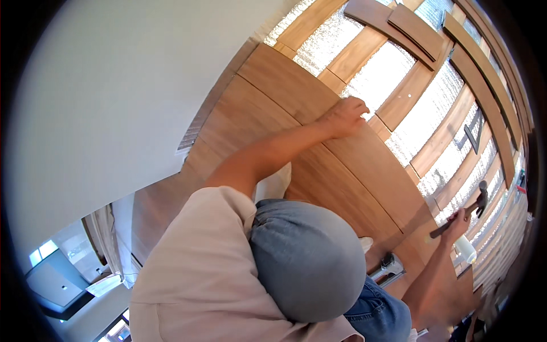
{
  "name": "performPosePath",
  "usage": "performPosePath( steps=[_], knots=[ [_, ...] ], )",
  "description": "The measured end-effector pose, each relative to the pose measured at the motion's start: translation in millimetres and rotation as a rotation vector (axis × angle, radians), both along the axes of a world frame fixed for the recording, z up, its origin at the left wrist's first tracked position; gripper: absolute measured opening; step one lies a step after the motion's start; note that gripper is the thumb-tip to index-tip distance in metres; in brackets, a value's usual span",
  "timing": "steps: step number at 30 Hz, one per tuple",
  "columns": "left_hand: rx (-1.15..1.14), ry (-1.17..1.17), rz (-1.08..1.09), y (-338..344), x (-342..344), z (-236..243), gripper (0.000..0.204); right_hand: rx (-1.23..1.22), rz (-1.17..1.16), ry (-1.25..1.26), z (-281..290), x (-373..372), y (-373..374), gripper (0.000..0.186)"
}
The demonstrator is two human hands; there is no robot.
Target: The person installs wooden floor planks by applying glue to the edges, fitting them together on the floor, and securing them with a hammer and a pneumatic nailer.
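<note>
My left hand (346, 115) is on the edge of the laid wood flooring (364, 171), fingers curled in, beside a strip of silver underlay (376, 77); whatever they grip cannot be made out. At the right, my right hand (454, 227) is closed round the handle of a hammer (481, 196), its head up and to the right over planks and underlay. Below that hand stands a white bottle (466, 248). A metal tool (389, 265) lies on the flooring beside my bent knee.
Loose planks (416, 34) lie across wood strips and underlay at the upper right, with a black angled tool (473, 137) among them. A white wall (114, 102) borders the flooring on the left. A window (43, 251) shows at the lower left.
</note>
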State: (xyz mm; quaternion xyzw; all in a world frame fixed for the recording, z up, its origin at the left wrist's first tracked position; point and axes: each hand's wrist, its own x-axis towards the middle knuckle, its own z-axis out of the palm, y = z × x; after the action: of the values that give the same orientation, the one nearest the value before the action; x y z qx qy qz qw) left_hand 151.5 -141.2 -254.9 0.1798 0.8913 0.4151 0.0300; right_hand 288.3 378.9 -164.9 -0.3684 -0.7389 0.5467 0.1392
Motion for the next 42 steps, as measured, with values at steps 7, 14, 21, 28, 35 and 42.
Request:
performPosePath(
  steps=[7, 14, 21, 28, 35, 42],
  knots=[
    [-0.262, 0.419, 0.312, -24.9, 6.0, -4.1, 0.009, 0.310, 0.485, -0.376, 57.1, -75.1, -119.8, 0.015],
    [-0.483, 0.333, 0.315, -27.0, 6.7, 5.9, 0.011, 0.860, 1.259, -0.436, 27.2, -177.4, -220.1, 0.023],
    [-0.464, 0.471, 0.342, -30.1, 13.1, 2.8, 0.009, 0.882, 1.480, -0.410, -37.4, -214.4, -295.9, 0.028],
    [-0.408, 0.481, 0.291, -30.9, 17.9, 5.3, 0.012, 0.758, 1.498, -0.462, -38.2, -232.4, -285.0, 0.029],
    [-0.394, 0.502, 0.307, -33.6, 17.7, 3.6, 0.010, 0.748, 1.536, -0.429, -34.0, -209.3, -303.5, 0.026],
    [-0.442, 0.390, 0.296, -36.5, 16.5, -16.8, 0.011, 0.757, 1.393, -0.378, -55.0, -203.3, -264.8, 0.028]
  ],
)
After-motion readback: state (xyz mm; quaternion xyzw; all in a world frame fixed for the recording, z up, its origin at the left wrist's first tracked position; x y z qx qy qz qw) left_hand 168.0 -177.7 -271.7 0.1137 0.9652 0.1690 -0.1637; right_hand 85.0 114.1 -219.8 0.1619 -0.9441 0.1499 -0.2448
